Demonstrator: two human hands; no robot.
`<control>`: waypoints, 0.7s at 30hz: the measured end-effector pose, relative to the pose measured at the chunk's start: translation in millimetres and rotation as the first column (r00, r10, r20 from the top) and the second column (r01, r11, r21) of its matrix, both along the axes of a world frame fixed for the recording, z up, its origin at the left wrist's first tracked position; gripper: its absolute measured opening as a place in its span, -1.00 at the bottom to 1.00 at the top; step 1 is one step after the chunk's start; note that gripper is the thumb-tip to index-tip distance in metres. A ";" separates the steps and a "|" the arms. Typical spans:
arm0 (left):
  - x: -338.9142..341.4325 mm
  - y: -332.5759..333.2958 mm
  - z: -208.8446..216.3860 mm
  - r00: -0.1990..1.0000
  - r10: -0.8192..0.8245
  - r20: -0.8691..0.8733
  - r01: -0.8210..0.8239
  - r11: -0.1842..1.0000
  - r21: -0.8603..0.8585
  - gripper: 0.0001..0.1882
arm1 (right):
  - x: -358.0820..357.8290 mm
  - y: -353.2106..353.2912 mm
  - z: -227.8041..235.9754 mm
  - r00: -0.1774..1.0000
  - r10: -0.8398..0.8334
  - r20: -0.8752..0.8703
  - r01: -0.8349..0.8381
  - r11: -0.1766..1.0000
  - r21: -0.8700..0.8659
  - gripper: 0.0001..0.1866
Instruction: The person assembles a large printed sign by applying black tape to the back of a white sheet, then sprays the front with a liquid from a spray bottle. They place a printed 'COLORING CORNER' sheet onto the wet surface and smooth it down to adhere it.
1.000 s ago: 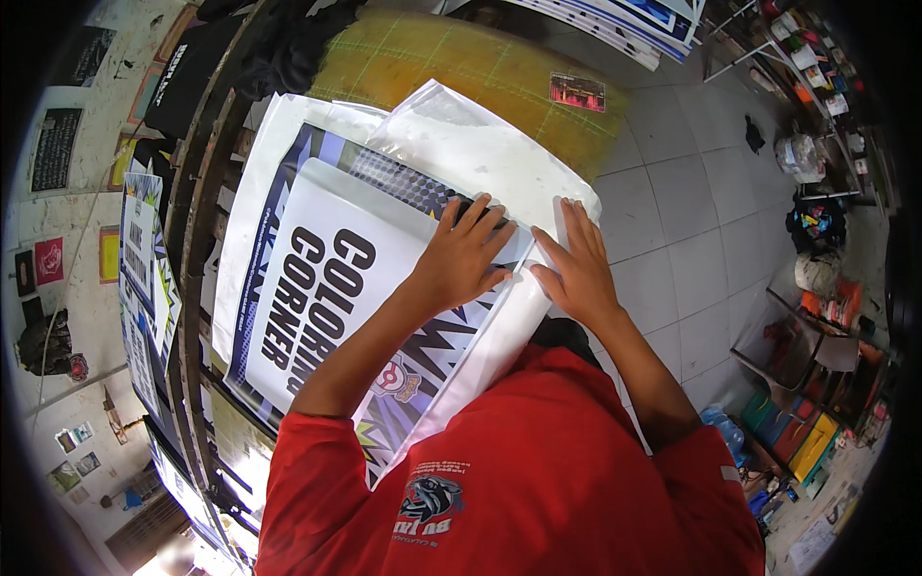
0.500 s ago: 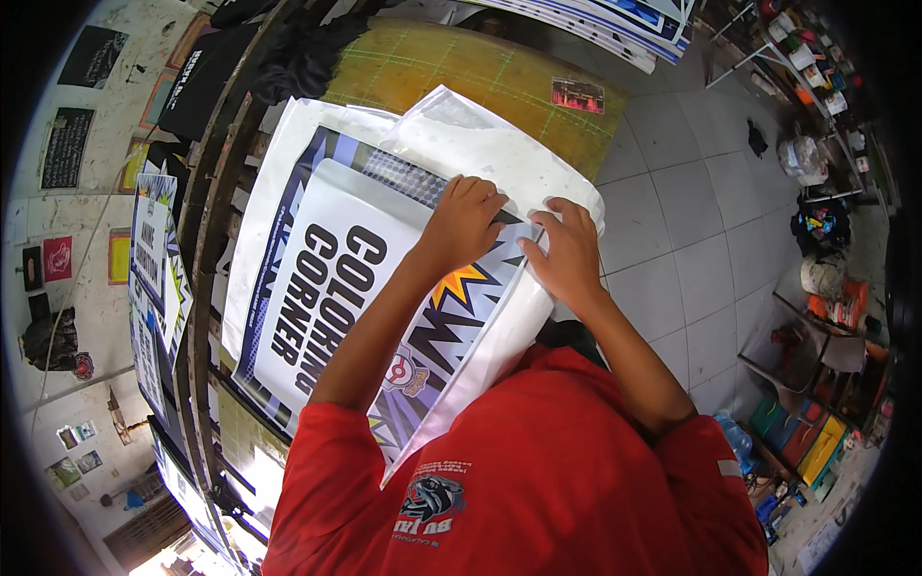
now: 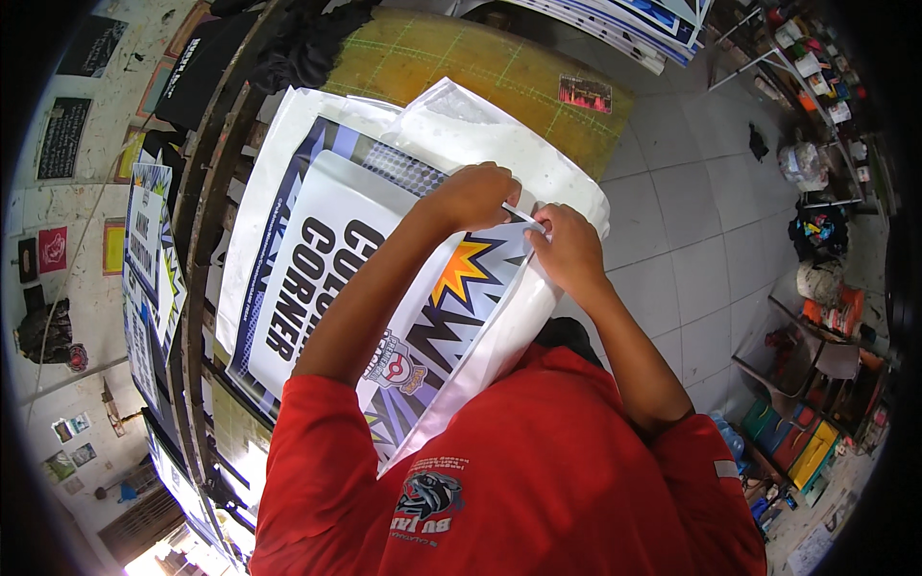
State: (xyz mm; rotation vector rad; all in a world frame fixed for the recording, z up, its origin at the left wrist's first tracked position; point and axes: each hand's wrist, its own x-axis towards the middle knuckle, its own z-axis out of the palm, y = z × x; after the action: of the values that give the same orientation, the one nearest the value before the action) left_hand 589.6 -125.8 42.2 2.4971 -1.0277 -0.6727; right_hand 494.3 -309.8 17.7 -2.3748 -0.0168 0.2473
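A large printed poster point(image 3: 467, 273) lies in front of me, with bold black lettering, purple bands and an orange starburst. Beneath it are larger white sheets point(image 3: 480, 125) that stick out at the far and right sides. My left hand point(image 3: 480, 197) is closed at the poster's far right edge, its fingertips curled over and partly hidden. Just beside it, my right hand point(image 3: 570, 248) pinches the poster's corner between thumb and fingers. A narrow pale strip of the edge stands up between the two hands. My left forearm covers part of the lettering.
Under the sheets is a yellowish cutting mat point(image 3: 413, 50) with green grid lines. Black cloth point(image 3: 305, 48) is bunched at its far left, beside a dark metal rack point(image 3: 199, 240). Stacked printed boards point(image 3: 615, 29) stand beyond. Tiled floor point(image 3: 663, 206) and cluttered shelves lie right.
My left hand has curled its fingers in at the poster's edge, and my right fingers have closed on the corner. The edge between them now lifts slightly.
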 end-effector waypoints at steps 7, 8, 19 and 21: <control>3.2 -4.7 -2.3 0.999 0.022 -0.032 -0.021 0.999 0.047 -0.83 | 4.4 -0.8 3.4 0.999 -0.032 -0.001 0.032 0.999 0.037 -0.86; 3.5 -5.3 -1.5 0.999 0.023 -0.033 -0.021 0.999 0.049 -0.84 | 4.9 -1.2 3.2 0.999 -0.033 0.006 0.032 0.999 0.038 -0.86; 8.8 -4.4 -8.3 0.999 0.027 -0.042 -0.026 1.000 0.011 -0.83 | 9.6 -4.2 0.9 1.000 -0.021 -0.021 0.022 0.999 0.031 -0.88; 9.2 -4.7 -9.8 0.999 0.026 -0.037 -0.026 1.000 0.007 -0.84 | 10.2 -3.9 2.2 0.999 -0.019 -0.026 0.020 0.999 0.029 -0.89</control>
State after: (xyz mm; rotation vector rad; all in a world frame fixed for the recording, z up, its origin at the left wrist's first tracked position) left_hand 598.8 -130.5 32.4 2.4900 -0.9802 -0.7126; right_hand 504.5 -313.7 19.9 -2.3414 0.0151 0.2666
